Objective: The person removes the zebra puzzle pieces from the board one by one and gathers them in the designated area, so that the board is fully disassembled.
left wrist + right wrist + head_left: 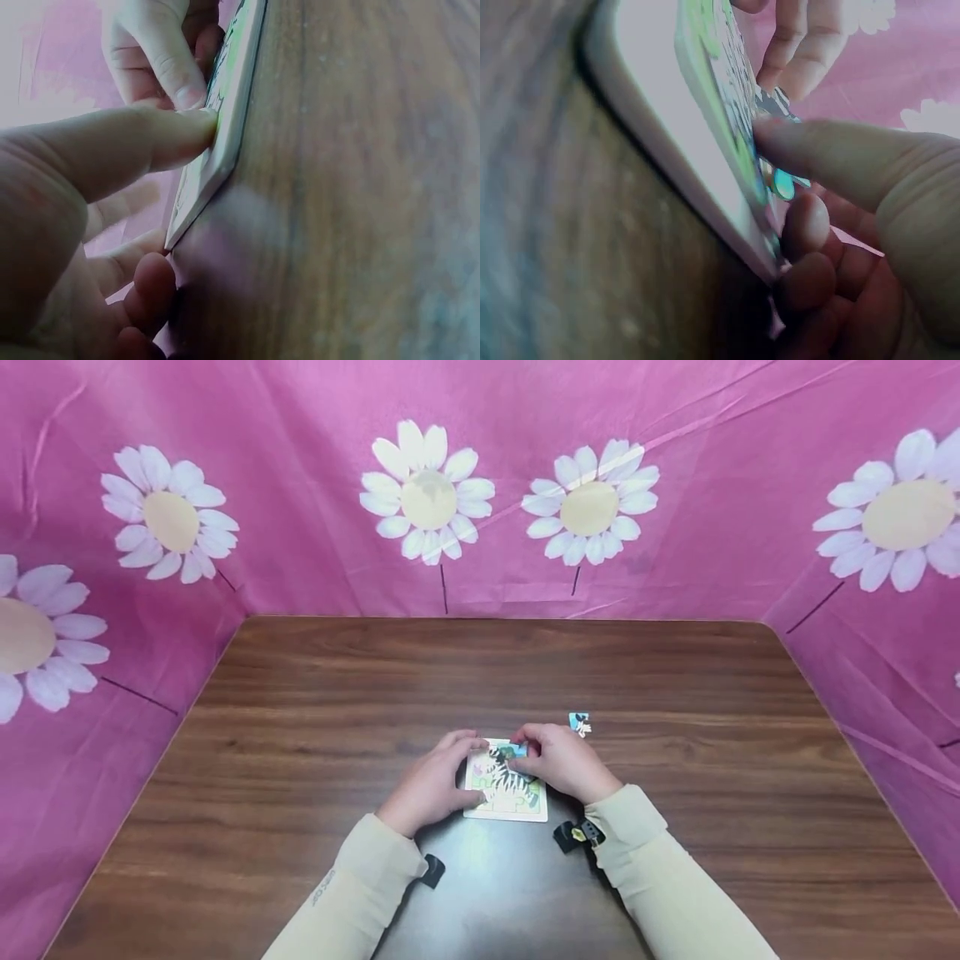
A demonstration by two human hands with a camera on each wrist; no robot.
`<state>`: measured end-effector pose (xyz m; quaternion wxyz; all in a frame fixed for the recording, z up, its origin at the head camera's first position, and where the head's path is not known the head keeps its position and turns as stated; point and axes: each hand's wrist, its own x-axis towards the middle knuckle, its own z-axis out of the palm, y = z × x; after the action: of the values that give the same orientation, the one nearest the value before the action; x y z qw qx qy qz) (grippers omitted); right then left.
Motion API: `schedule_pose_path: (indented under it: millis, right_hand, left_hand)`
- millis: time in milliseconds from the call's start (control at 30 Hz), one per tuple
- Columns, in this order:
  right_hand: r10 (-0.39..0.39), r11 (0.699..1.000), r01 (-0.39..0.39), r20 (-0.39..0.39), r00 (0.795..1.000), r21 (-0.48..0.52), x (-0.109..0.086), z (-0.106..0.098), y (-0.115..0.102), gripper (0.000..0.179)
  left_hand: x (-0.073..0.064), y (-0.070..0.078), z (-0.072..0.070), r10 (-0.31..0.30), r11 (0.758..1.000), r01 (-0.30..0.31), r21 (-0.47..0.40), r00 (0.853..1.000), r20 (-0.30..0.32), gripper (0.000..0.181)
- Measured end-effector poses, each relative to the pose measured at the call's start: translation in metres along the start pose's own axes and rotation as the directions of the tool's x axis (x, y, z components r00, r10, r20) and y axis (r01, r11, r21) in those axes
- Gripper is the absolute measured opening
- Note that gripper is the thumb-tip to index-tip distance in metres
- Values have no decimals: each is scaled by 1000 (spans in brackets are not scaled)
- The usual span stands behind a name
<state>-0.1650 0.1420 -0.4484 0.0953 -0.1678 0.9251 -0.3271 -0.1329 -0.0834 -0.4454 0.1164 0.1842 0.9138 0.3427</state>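
A small square jigsaw puzzle board with a zebra picture and a pale rim lies flat on the table. My left hand grips its left side, thumb on the top face and fingers at the edge. Over the upper right of the board, my right hand pinches a blue-tinted puzzle piece between thumb and fingers. That piece sits close over the picture, partly hidden by the fingers. Just beyond the right hand lies a loose puzzle piece in blue, black and white.
The brown wood-grain table extends around the board on all sides. A pink cloth with large white daisies hangs behind and beside it. Dark straps with small devices sit at both wrists, below the cream sleeves.
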Motion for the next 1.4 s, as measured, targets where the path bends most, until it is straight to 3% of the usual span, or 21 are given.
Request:
schedule_pose_path:
  millis: [133,267,733,1000,1400]
  right_hand:
    - [-14,999,15,-26,1000,48,0,0,1,14]
    - [-45,990,54,-70,997,130,0,-2,2,10]
    - [9,946,-9,1,1000,324,-6,-7,5,7]
    - [7,951,-7,2,1000,310,-6,-8,8,7]
    - [35,960,-15,-67,997,279,-10,-32,20,7]
  left_hand:
    - [-1,-1,1,2,1000,-2,24,1000,-10,77]
    - [0,-2,1,21,998,-20,53,999,-24,77]
    - [-2,-2,5,19,993,-17,113,1000,-18,75]
    - [-3,-3,6,4,994,-1,112,1000,-24,76]
    - [-3,-2,4,2,993,3,120,999,-39,76]
